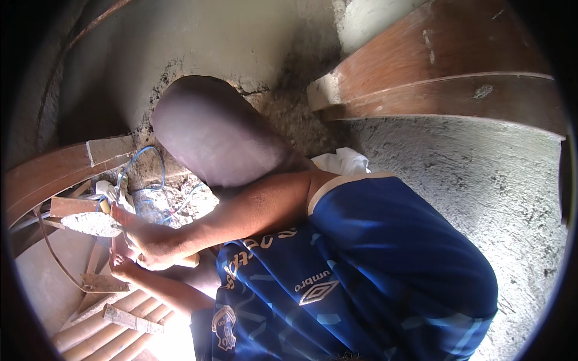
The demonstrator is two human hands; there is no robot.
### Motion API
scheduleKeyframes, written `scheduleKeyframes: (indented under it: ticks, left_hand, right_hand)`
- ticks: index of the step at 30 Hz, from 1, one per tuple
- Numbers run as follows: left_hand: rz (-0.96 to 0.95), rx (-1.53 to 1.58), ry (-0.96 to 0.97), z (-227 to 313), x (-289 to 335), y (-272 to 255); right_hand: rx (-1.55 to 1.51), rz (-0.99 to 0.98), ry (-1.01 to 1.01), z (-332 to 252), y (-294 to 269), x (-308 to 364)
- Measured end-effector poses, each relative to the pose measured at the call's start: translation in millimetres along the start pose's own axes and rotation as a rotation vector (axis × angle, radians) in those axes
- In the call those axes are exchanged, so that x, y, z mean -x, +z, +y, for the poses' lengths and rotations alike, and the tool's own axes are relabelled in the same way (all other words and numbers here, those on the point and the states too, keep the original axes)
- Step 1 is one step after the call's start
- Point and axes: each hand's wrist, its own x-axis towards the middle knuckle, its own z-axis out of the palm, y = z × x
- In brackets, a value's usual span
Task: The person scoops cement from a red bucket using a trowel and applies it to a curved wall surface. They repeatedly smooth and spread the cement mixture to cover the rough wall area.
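My right hand [150, 240] is closed round the handle of a trowel, at the end of my bare forearm stretched out to the left. The trowel blade [90, 224] points left and is coated with pale, wet-looking mortar. Just below, my left hand [124, 269] has its fingers bent round the lower end of a reddish-brown, brick-like piece [119, 245]. The blade and my right hand cover part of that piece, so its full shape is hidden. The two hands are close together; whether the blade touches the piece, I cannot tell.
My bent knee [211, 129] rises beside my right arm. Behind it stands a rough plastered wall [198, 42]. Wooden boards [433, 66] curve along the upper right and left. A blue cable [162, 165] loops near rubble. Bamboo-like poles [102, 337] lie at lower left.
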Motion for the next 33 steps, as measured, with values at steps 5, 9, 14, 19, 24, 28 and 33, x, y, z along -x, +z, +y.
scheduleKeyframes:
  ticks: [5,9,14,19,24,28,33]
  left_hand:
    - [-0.038,0.220,-0.069,-9.2,-3.6,14.9]
    - [-0.023,0.073,0.052,-5.3,0.7,10.8]
    - [0.131,0.481,-0.124,33.3,25.4,13.0]
    - [0.470,0.551,-0.073,82.5,74.8,-8.0]
    - [0.373,0.274,-0.044,6.9,104.2,-104.9]
    - [0.389,0.301,-0.227,-53.0,187.8,-102.5]
    - [0.155,0.222,-0.612,-78.8,283.2,-74.9]
  right_hand:
    - [-0.013,-0.018,0.063,-18.8,-28.9,12.2]
    - [0.071,-0.092,0.184,-23.9,-36.1,9.4]
    - [-0.206,-0.023,0.197,-37.0,-48.4,9.7]
    - [-0.433,0.224,0.067,-44.9,-86.8,1.0]
    - [-0.329,0.434,0.065,-80.1,-115.6,11.8]
    - [-0.335,0.345,0.122,-78.1,-123.6,12.4]
    - [0.397,0.191,-0.223,-58.6,-107.6,-8.5]
